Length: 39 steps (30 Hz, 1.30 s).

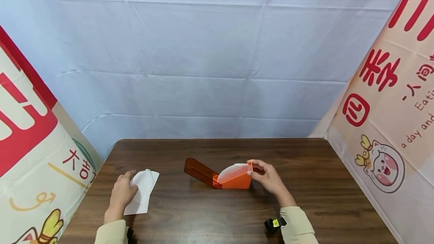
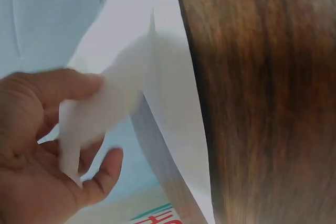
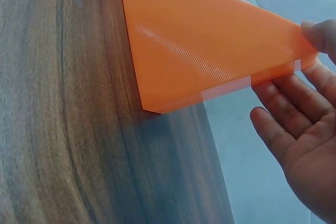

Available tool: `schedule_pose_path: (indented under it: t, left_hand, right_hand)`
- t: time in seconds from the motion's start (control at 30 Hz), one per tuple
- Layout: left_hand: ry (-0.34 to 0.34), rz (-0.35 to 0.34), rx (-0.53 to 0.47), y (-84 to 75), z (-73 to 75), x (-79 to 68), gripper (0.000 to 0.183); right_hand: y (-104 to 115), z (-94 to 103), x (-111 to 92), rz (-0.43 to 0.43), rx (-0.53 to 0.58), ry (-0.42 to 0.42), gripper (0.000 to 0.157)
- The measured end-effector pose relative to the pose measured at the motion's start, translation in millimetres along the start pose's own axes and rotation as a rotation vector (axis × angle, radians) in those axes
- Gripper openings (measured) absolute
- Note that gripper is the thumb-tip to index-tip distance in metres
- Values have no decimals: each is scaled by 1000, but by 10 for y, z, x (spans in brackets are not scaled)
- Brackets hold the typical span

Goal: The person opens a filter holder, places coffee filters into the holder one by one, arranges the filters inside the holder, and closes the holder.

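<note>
My left hand [image 1: 121,193] pinches a white paper coffee filter [image 1: 144,191] by its side, at the left of the table. In the left wrist view the filter [image 2: 173,93] is partly folded over, and my thumb [image 2: 79,83] presses on it. Near the middle of the table stands an orange plastic case [image 1: 237,182] with rounded white filters [image 1: 232,171] inside. Its see-through brown lid [image 1: 200,171] is swung back to the left. My right hand [image 1: 269,178] grips the case's tall right end between thumb and fingers. The right wrist view shows the case's ribbed orange side [image 3: 199,45].
The dark wood-grain table [image 1: 203,214] carries these things. Behind it hangs a pale blue cloth [image 1: 190,55]. Printed cloths stand at the left [image 1: 27,131] and right [image 1: 390,123] sides.
</note>
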<state>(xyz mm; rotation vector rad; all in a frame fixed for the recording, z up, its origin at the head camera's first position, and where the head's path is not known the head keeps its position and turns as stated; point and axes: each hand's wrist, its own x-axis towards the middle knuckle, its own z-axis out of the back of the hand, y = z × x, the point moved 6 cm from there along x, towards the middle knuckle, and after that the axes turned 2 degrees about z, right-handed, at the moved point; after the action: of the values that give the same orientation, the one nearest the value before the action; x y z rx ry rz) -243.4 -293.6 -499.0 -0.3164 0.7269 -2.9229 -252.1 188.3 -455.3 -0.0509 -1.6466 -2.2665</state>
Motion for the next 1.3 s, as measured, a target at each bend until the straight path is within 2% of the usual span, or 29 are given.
schedule_pose_path:
  t: [0.17,0.33,0.57,0.73,0.9,1.17,1.3]
  left_hand:
    - [-13,34,57,13,15,-7,38]
    - [-29,49,71,18,28,-14,29]
    - [-144,-55,-18,-55,140,2,9]
    - [-144,-93,-40,-112,231,9,3]
    - [-149,-114,-44,-186,355,-3,7]
    - [-188,-141,-66,-323,533,-12,6]
    - [-196,-149,-72,-358,551,-24,6]
  right_hand:
    - [-5,-7,-1,6,5,3,35]
    - [13,-12,-6,5,2,6,35]
    - [42,-7,-3,5,-5,6,36]
    - [56,-8,-4,0,-5,8,35]
    - [60,-11,-2,1,-2,9,35]
    - [-315,18,56,30,-14,-11,36]
    - [-325,20,51,41,-17,-16,35]
